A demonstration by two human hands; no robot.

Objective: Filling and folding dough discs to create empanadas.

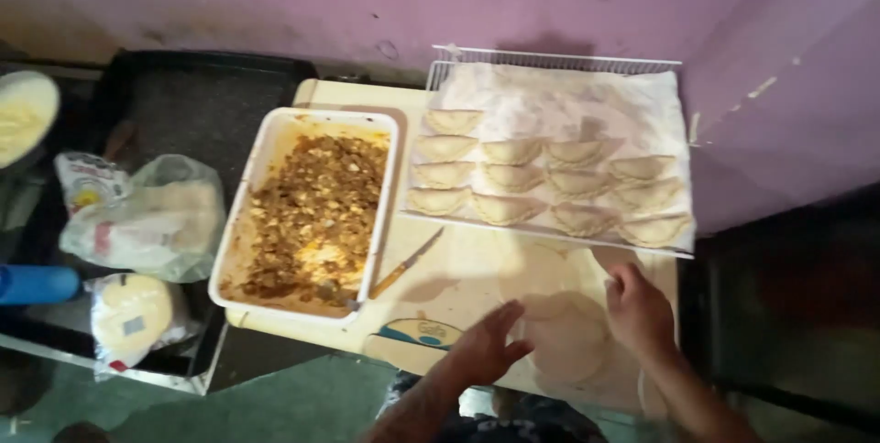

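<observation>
At the near edge of the work surface, toward its right corner, we have a round disc of raw dough lying flat, pale against the floured top and overlapping a few more discs spread around it. Our left hand comes in from the near left, fingers spread and open, its fingertips touching the left rim of the disc; it clasps nothing. Our right hand rests at the disc's far right rim, fingers loosely curled downward. We cannot tell whether they pinch the dough's edge or merely press on it. So the disc lies between the two hands, each at one side and about equally close. Being round, it has no long axis to speak of.

Across the far right of the surface sits a white wire rack lined with a floured cloth, carrying rows of folded half-moon pastries. The rack's near edge is just beyond the right hand. To the left of the rack, along the surface's left edge, stands a white rectangular tray of brown filling, well apart from the left hand. A knife lies slantwise between tray and dough, its handle pointing toward the near side, nearer the left hand. Bagged packets lie off the surface on the left.
</observation>
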